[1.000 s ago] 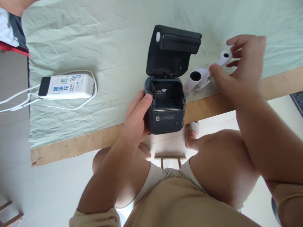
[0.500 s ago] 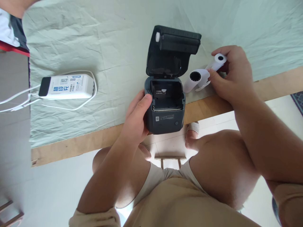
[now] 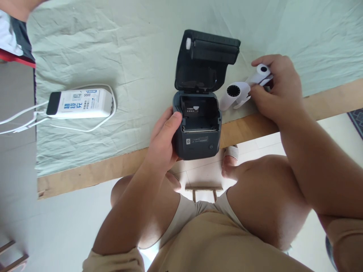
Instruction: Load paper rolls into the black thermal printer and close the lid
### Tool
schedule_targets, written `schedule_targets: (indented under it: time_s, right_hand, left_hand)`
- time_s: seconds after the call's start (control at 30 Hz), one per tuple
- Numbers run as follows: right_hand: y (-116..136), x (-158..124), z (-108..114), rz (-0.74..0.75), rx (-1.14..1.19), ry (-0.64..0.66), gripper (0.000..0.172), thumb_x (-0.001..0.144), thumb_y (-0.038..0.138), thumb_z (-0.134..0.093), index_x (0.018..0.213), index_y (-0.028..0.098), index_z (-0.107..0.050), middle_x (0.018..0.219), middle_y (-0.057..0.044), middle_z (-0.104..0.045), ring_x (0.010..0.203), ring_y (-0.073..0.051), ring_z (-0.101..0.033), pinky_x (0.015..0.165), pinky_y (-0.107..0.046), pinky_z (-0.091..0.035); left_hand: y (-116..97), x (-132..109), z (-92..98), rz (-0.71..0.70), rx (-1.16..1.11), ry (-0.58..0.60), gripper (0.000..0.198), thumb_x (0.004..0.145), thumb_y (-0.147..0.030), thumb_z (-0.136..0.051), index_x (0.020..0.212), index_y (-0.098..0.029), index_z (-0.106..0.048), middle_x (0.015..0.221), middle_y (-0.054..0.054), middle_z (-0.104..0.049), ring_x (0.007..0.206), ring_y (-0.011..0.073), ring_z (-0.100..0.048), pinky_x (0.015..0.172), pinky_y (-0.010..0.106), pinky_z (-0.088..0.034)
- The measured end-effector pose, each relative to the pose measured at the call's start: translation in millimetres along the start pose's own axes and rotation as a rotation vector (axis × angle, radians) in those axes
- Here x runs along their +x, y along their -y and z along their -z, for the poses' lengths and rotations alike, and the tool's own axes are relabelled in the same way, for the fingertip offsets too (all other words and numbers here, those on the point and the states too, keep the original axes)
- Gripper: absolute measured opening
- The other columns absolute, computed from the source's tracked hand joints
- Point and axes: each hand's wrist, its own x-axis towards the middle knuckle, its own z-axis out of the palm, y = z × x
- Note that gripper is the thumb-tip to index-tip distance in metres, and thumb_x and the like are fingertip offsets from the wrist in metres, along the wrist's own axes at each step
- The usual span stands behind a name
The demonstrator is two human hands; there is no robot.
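Note:
A dark label printer (image 3: 198, 145) with its lid (image 3: 208, 60) swung up sits at the table's front edge, its paper bay exposed. My left hand (image 3: 166, 136) is closed around the printer's left side, thumb on the rim of the bay. Right of the printer, my right hand (image 3: 279, 85) grips a thin white paper roll (image 3: 256, 75) between thumb and fingers. Next to it stands a wider white paper roll (image 3: 229, 99) with a dark toothed core, and a loose curl of paper joins the space between the two rolls.
A white power strip (image 3: 85, 105) with white cables lies on the pale green cloth (image 3: 136, 49) to the left. The bare wooden table edge (image 3: 93, 172) runs along the front. Part of another person's arm (image 3: 21, 7) shows at the upper left.
The thin roll and the paper strip by my right fingers have shifted and turned slightly. My left hand keeps its hold on the printer, which has hardly moved.

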Motion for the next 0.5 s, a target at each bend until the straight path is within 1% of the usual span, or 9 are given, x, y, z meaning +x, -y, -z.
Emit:
schedule_targets:
  time_s: [0.13,0.27,0.37,0.5]
  right_hand:
    - [1,0,0,-0.007,-0.01,0.007,0.057,0.074,0.001,-0.068,0.123,0.029,-0.072,0.11,-0.007,-0.067,0.085,-0.017,-0.062,0.081,-0.033,-0.053]
    - [0,-1,1,0.012,0.004,0.021,0.051,0.076,0.012,-0.076,0.124,0.027,-0.072,0.11,-0.006,-0.064,0.084,-0.016,-0.061,0.081,-0.035,-0.056]
    - [-2,-1,3,0.04,0.001,0.054,0.05,0.08,0.017,-0.076,0.128,0.027,-0.07,0.111,-0.005,-0.06,0.087,-0.017,-0.062,0.086,-0.04,-0.058]
    - [0,0,5,0.017,-0.016,0.076,0.051,0.082,0.017,-0.075,0.133,0.025,-0.067,0.113,-0.008,-0.061,0.095,-0.022,-0.064,0.094,-0.045,-0.057]
  left_hand:
    - [1,0,2.1,-0.008,-0.011,0.027,0.028,0.092,-0.048,-0.072,0.103,-0.023,-0.076,0.1,0.004,-0.082,0.105,0.0294,-0.081,0.074,0.032,-0.069]
    - [5,1,7.0,-0.027,-0.015,0.071,0.029,0.096,-0.049,-0.068,0.106,-0.024,-0.075,0.103,0.003,-0.082,0.105,0.0295,-0.081,0.074,0.033,-0.069]
    - [8,2,11.3,-0.045,-0.017,0.106,0.028,0.099,-0.047,-0.064,0.11,-0.024,-0.075,0.106,0.002,-0.081,0.106,0.0288,-0.081,0.076,0.033,-0.07]
    - [10,3,13.9,-0.05,-0.029,0.114,0.026,0.1,-0.044,-0.062,0.11,-0.023,-0.075,0.107,0.002,-0.081,0.107,0.0289,-0.08,0.076,0.033,-0.07]
